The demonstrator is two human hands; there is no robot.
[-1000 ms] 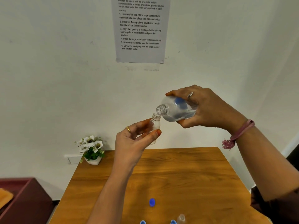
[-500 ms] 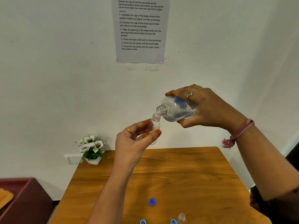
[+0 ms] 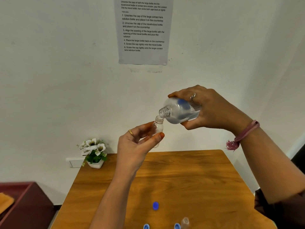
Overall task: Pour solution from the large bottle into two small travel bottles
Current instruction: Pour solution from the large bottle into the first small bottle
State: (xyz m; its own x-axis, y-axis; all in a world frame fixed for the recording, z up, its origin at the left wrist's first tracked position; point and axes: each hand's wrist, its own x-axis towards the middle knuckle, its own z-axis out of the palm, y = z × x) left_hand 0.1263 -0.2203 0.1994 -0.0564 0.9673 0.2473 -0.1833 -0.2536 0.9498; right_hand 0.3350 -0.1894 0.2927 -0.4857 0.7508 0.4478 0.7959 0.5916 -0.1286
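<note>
My right hand (image 3: 212, 109) grips the large clear bottle (image 3: 179, 111), uncapped and tipped to the left, with clear liquid pooled in its lower side. Its mouth sits just above and touching the rim of a small clear travel bottle (image 3: 158, 128), which my left hand (image 3: 137, 144) holds upright between thumb and fingers. Both are raised above the wooden table (image 3: 181, 179). A second small travel bottle (image 3: 184, 222) stands uncapped at the table's near edge. Three blue caps lie near it: one (image 3: 155, 205) in the middle, two (image 3: 146, 226) (image 3: 177, 226) at the frame's bottom.
A small white pot of white flowers (image 3: 94, 152) stands at the table's far left corner against the wall. A printed instruction sheet (image 3: 143, 30) hangs on the wall. A dark red cabinet (image 3: 24, 205) sits low at the left.
The large bottle has tipped further down and its mouth has come to the small bottle's rim. My left hand has stayed nearly still.
</note>
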